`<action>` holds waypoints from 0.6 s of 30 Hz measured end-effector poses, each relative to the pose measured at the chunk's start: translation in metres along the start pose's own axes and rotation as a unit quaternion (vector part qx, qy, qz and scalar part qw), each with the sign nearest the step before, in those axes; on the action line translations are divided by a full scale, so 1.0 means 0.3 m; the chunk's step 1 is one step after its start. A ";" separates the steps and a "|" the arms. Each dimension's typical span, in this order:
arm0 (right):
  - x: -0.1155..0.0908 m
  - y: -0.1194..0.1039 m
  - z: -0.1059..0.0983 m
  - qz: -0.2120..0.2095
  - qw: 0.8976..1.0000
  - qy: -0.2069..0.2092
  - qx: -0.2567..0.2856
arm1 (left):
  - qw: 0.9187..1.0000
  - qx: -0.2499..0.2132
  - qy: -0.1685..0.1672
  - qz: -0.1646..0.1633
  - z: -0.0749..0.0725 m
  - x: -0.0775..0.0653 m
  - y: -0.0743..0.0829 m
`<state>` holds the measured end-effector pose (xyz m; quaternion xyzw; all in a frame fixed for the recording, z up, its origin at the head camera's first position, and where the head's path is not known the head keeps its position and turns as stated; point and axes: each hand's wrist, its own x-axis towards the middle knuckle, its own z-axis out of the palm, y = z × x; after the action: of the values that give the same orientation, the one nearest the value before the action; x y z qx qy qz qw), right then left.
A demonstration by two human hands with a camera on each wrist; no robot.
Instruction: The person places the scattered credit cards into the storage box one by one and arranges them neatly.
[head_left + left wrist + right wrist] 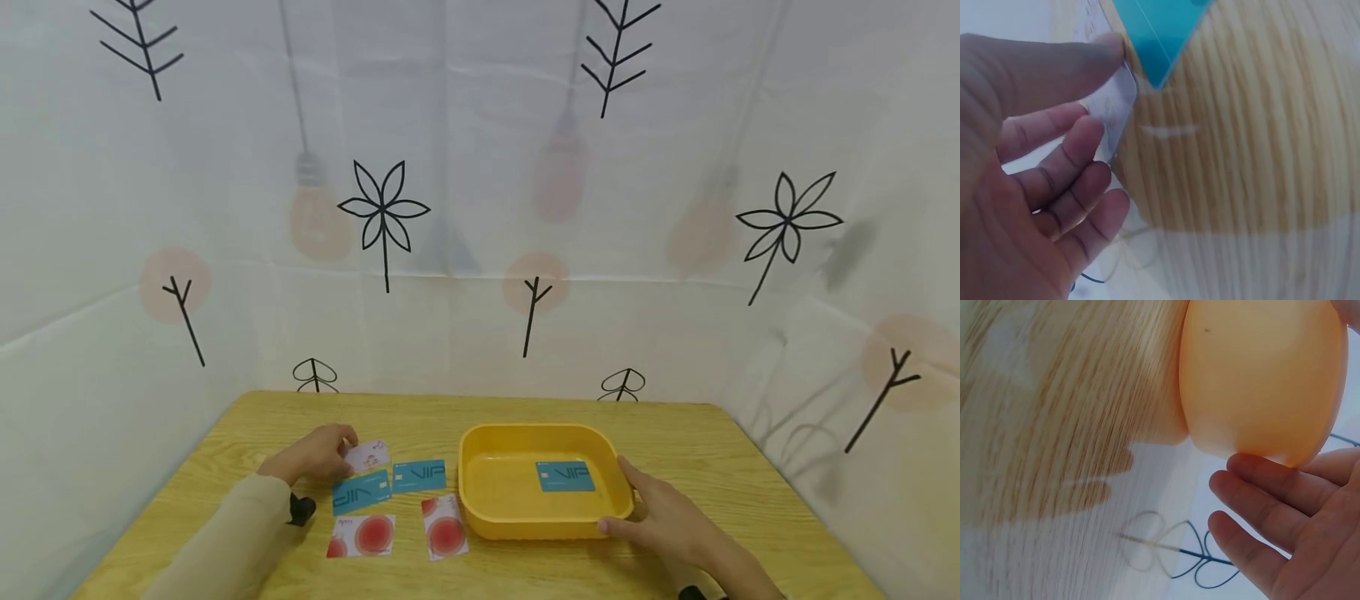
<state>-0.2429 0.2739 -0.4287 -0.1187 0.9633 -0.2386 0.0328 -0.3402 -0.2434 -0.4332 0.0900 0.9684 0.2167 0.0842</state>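
Observation:
My left hand (322, 452) pinches the left end of a pale pinkish-white card (371, 455) between thumb and fingers. In the left wrist view, a corner of this card (1113, 103) shows between them. Beside it lie two blue VIP cards, one angled (362, 493) and one straighter (418, 476). Nearer to me are two white cards with red circles, one sideways (367, 536) and one upright (445, 528). My right hand (667, 512) holds the right side of a yellow plastic tray (536, 528), thumb at its near corner. A blue VIP card (566, 477) lies inside the tray.
Everything stands on a wood-grain table (420, 410). White cloth (450, 333) printed with plants and light bulbs hangs behind the table and along both sides. A black band (302, 509) sits at my left wrist, below the pale sleeve (232, 533).

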 end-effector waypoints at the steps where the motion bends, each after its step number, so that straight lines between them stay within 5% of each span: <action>1: -0.001 -0.001 0.000 0.000 1.000 0.000 0.000 | 1.000 0.002 0.001 0.002 0.001 0.002 0.000; 18: -0.002 -0.001 -0.002 -0.007 1.000 -0.003 0.007 | 1.000 0.001 0.008 0.017 0.001 0.008 0.012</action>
<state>-0.2423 0.2741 -0.4279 -0.1257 0.9607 -0.2450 0.0343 -0.3418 -0.2396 -0.4322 0.1051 0.9676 0.2180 0.0725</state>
